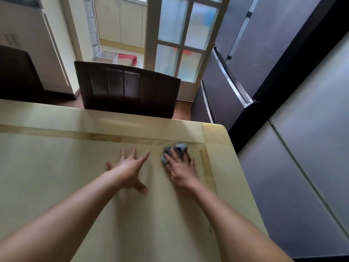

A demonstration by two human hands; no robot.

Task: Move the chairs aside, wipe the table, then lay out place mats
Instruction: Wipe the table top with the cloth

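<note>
Pressing grey cloth (179,148) onto table (56,167), right hand (181,172); left hand (130,168) flat beside.

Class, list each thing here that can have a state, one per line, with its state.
left hand: open, fingers spread flat on the table.
right hand: fingers pressing the cloth onto the table.
cloth: crumpled, under the right hand.
chair: upright, at the table's far edge.
glass door: open.
fridge: doors shut.

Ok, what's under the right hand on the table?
A crumpled grey cloth, pressed onto the table by the right hand. Its far part shows past the fingers; how much lies beneath the palm is covered.
</note>
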